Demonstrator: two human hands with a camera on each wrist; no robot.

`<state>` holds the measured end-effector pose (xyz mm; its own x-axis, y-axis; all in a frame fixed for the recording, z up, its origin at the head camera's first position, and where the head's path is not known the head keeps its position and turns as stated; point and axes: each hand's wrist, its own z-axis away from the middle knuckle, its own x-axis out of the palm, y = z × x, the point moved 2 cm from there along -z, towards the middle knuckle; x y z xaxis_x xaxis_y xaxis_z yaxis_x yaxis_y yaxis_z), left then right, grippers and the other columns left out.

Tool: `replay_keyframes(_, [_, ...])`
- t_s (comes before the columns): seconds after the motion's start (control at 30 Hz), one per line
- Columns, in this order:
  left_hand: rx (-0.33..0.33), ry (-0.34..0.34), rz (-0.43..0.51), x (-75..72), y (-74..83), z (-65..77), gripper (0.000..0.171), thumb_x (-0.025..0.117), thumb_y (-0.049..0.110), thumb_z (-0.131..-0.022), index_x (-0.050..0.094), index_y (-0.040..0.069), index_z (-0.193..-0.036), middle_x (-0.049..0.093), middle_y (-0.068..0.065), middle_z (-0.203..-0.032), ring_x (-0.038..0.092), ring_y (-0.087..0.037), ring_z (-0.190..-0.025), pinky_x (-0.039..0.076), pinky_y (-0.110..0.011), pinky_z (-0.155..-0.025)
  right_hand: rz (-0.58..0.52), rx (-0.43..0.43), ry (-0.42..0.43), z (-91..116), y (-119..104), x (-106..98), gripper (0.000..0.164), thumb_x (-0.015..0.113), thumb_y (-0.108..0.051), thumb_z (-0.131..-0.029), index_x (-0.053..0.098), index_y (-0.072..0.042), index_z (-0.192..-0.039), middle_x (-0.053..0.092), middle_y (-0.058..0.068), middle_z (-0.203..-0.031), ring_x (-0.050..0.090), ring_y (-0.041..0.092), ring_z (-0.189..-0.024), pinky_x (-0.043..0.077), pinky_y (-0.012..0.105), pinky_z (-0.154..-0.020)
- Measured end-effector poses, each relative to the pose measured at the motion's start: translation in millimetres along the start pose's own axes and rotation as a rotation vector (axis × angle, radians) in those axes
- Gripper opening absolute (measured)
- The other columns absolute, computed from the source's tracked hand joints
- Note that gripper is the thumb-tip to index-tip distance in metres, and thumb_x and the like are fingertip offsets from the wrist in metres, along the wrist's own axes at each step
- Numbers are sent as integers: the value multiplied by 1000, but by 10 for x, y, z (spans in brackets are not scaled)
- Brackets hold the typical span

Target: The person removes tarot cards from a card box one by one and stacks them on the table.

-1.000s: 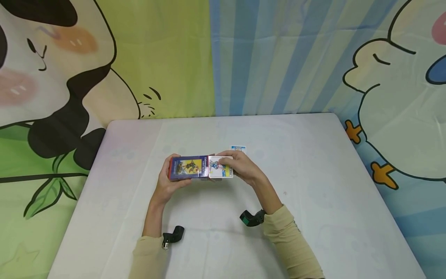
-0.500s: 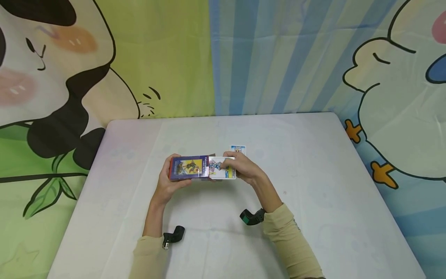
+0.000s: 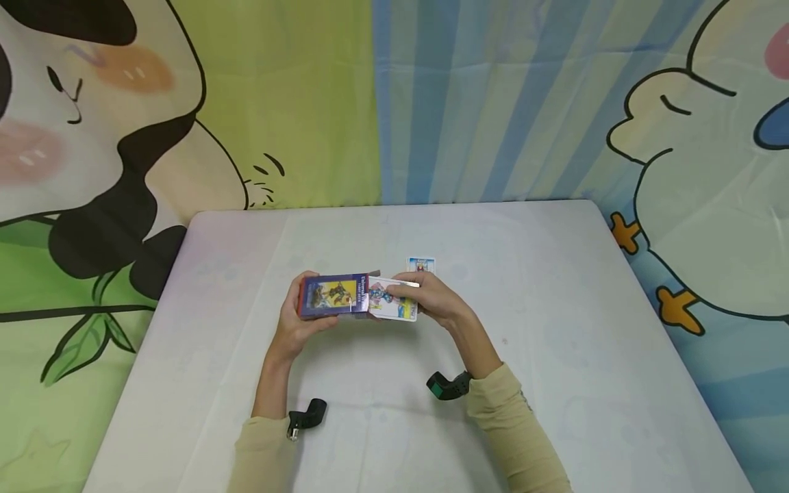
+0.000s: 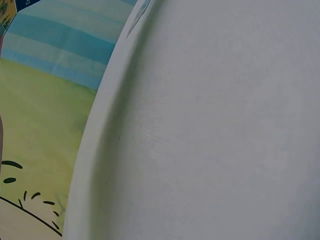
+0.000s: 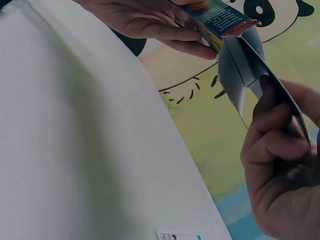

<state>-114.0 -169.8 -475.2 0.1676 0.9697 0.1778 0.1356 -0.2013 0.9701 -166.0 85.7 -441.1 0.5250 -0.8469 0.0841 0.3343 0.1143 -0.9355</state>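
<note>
My left hand [image 3: 294,320] grips a blue card box [image 3: 333,296] with a yellow picture, held above the table with its opened end to the right. Between the thumb and fingers of my right hand [image 3: 434,299] is a printed card [image 3: 381,308], slightly slanted at the box's mouth. From the right wrist view, a stack of cards [image 5: 242,62] sits inside the box between its spread flaps; the pinched card [image 5: 285,92] lies along one side. Just beyond my right hand, another card [image 3: 422,263] lies on the table, partly hidden. Only a box corner [image 4: 7,14] shows in the left wrist view.
The white-covered table [image 3: 555,329] spreads around both hands. Behind it hangs a cartoon-printed cloth [image 3: 308,103]. Black wrist cameras, left [image 3: 307,415] and right [image 3: 448,385], jut out above the table.
The pinched card has come further out to the right and now slants against the box. My right hand has shifted slightly right; the left hand and box stay almost still.
</note>
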Motion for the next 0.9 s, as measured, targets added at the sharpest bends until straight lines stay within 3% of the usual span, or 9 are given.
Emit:
replay_keyframes(0.2, [-1,20,-25,-12,-10,1,84,73,-18,-68,32,4,-138,53,3,-120,54,-9,-105,53,-18,-83,29,-9,58,16,15,-35,13,61,-14,-89,54,-8,-98,66,0,-83,62,12,-69,50,20,-60])
replay_keyframes(0.33, [-3,30,-28,-22,-10,6,85,73,-18,-68,30,0,-139,53,4,-120,54,-9,-106,52,-18,-84,6,10,115,43,31,-109,11,58,-13,-88,49,-10,-92,62,2,-82,62,11,-66,50,19,-57])
replay_keyframes(0.43, [1,40,-25,-32,-9,11,86,73,-18,-67,30,0,-140,53,4,-121,55,-9,-106,52,-18,-85,-51,31,257,69,62,-238,12,55,-17,-92,52,-7,-97,61,1,-83,61,8,-64,48,17,-54])
replay_keyframes(0.5, [8,43,-27,-36,-6,14,86,73,-19,-67,30,-1,-140,53,4,-121,55,-9,-107,52,-17,-86,-69,44,388,79,98,-346,21,54,-23,-95,55,-4,-105,61,-1,-81,57,6,-61,44,16,-52])
replay_keyframes(0.63, [15,43,-27,-38,5,17,88,72,-19,-67,25,-6,-140,53,4,-121,54,-8,-107,51,-17,-87,41,67,574,72,209,-519,36,51,-32,-99,57,-1,-118,55,-3,-77,43,8,-58,35,19,-52])
replay_keyframes(0.77, [12,38,-18,-34,7,24,89,72,-19,-67,24,-8,-140,54,4,-120,55,-8,-106,51,-17,-86,139,69,614,31,335,-568,35,50,-31,-101,56,-1,-118,58,2,-84,51,11,-62,42,21,-57])
replay_keyframes(0.9, [5,33,-32,-22,14,34,85,73,-18,-67,31,0,-139,54,4,-120,55,-8,-107,50,-17,-88,166,58,586,-16,416,-557,31,45,-24,-103,56,3,-117,66,13,-92,65,11,-64,57,29,-65])
